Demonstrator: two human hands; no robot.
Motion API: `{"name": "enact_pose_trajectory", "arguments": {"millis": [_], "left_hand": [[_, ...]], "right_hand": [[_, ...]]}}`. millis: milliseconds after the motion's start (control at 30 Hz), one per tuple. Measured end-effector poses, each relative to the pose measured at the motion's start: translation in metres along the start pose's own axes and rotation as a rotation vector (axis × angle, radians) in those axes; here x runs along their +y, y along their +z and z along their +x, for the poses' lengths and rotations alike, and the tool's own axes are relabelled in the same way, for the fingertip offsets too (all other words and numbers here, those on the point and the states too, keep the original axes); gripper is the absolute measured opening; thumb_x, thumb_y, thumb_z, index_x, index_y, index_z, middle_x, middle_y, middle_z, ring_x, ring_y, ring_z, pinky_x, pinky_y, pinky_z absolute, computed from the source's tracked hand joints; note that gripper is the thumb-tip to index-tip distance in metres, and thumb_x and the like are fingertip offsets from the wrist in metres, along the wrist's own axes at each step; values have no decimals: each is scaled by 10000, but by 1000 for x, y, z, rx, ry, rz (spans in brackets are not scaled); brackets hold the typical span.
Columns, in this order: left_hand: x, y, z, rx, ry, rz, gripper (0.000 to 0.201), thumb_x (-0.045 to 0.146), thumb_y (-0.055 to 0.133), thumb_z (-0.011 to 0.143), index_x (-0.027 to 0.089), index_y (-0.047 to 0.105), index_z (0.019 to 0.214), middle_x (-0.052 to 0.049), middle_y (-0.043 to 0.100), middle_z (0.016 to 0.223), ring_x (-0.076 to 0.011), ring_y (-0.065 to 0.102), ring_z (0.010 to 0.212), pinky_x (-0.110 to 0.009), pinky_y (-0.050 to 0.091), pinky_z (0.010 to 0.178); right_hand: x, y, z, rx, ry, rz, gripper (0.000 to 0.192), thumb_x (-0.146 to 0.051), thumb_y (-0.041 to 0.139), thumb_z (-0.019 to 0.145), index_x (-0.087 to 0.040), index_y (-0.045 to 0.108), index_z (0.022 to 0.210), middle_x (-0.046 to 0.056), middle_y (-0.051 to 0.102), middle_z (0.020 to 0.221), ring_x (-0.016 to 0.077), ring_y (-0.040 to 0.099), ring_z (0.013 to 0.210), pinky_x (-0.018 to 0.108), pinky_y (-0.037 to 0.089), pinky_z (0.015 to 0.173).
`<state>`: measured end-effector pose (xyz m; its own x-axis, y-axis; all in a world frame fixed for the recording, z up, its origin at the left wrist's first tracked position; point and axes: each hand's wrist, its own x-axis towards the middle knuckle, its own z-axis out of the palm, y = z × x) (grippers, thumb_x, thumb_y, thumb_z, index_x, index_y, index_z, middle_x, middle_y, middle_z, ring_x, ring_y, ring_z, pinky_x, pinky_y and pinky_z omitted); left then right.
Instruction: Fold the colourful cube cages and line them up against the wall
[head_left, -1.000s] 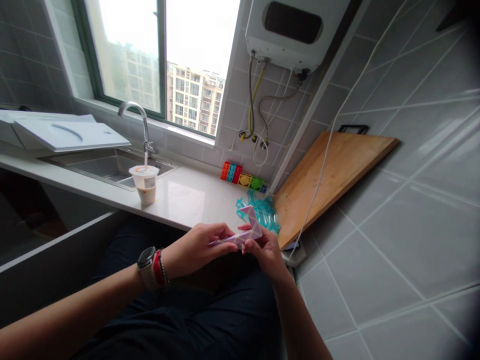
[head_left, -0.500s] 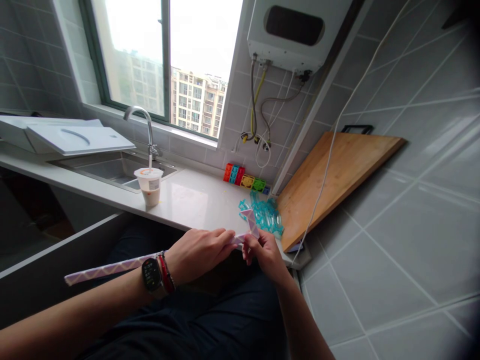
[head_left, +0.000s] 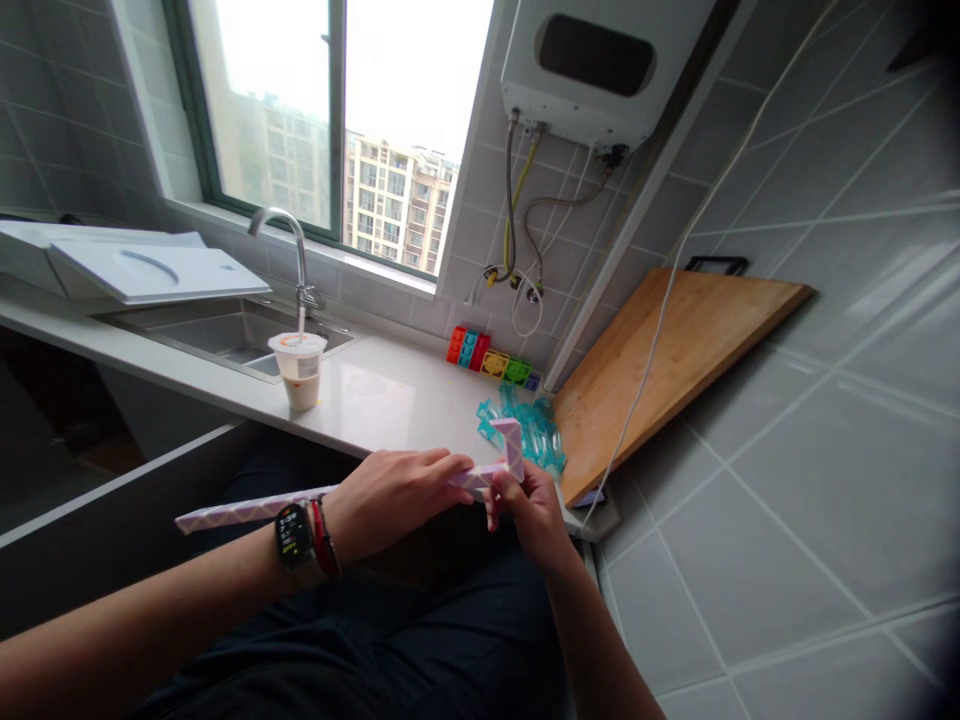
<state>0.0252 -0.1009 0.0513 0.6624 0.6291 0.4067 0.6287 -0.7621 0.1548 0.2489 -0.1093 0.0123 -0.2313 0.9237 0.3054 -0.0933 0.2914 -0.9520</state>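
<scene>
A long pink and pale twisty snake puzzle (head_left: 480, 476) lies across both my hands, above my lap at the counter's front edge. Its right end is bent into a hook that stands up past my fingers, while its straight tail (head_left: 240, 510) sticks out to the left behind my left wrist. My left hand (head_left: 397, 495), palm down, is closed round the straight length. At the bend, my right hand (head_left: 531, 510) pinches the puzzle between thumb and fingers. The middle of the puzzle is hidden under my left hand.
Clear teal plastic pieces (head_left: 536, 430) lie on the counter (head_left: 382, 400) just beyond my hands. Coloured blocks (head_left: 480, 350) line the wall. Left are a lidded cup with a straw (head_left: 300, 375) and the sink (head_left: 225, 335). A wooden board (head_left: 675, 350) leans on the right wall.
The puzzle's right end has turned from a narrow, pointed fold to a squarer hook. Its left tail has swung up and reaches less far left. Both hands keep their hold.
</scene>
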Motion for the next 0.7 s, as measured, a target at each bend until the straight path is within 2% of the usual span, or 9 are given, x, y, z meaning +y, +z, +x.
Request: {"name": "enact_pose_trajectory", "arguments": {"millis": [100, 200, 300, 433, 600, 700], "left_hand": [[-7, -2, -1, -31, -58, -194, 382, 520, 505, 1013, 221, 630, 1216, -63, 746, 1041, -209, 718, 892, -279, 505, 759], [-11, -3, -2, -89, -95, -357, 375, 489, 500, 1024, 202, 660, 1204, -51, 746, 968, -187, 695, 857, -259, 496, 765], [-11, -1, -3, -101, -82, -401, 345, 442, 489, 1037, 199, 676, 1196, -50, 747, 978, -179, 688, 854, -248, 490, 765], [-5, 1, -3, -85, -30, -199, 343, 401, 406, 1064, 201, 662, 1173, -71, 747, 1016, -221, 710, 879, -294, 495, 758], [4, -3, 2, -140, -17, 80, 359, 406, 334, 1072, 209, 626, 1001, -57, 726, 852, -240, 711, 695, -309, 449, 586], [2, -5, 5, -161, -6, 148, 346, 409, 338, 1068, 213, 608, 973, -57, 726, 834, -246, 708, 641, -310, 430, 541]], "right_hand": [[4, -1, 1, 56, -15, 18, 314, -479, 655, 927, -178, 610, 849, -25, 607, 629, 97, 552, 466, 217, 467, 459], [9, -1, 3, 95, 19, 72, 322, -496, 669, 911, -181, 627, 860, -23, 602, 630, 103, 550, 480, 217, 482, 445], [10, 1, 3, 49, 46, 73, 324, -492, 713, 878, -172, 663, 882, -7, 620, 649, 119, 573, 512, 227, 510, 442], [1, 4, 1, 13, 45, 4, 296, -450, 733, 875, -159, 679, 881, -9, 627, 634, 105, 562, 475, 222, 501, 445], [-6, 1, 1, -22, 57, -83, 325, -463, 694, 902, -153, 659, 810, -13, 604, 611, 100, 558, 465, 220, 474, 464], [-5, 2, 1, 22, 55, -171, 319, -470, 724, 869, -156, 667, 881, -13, 615, 637, 112, 564, 481, 227, 482, 465]]}}
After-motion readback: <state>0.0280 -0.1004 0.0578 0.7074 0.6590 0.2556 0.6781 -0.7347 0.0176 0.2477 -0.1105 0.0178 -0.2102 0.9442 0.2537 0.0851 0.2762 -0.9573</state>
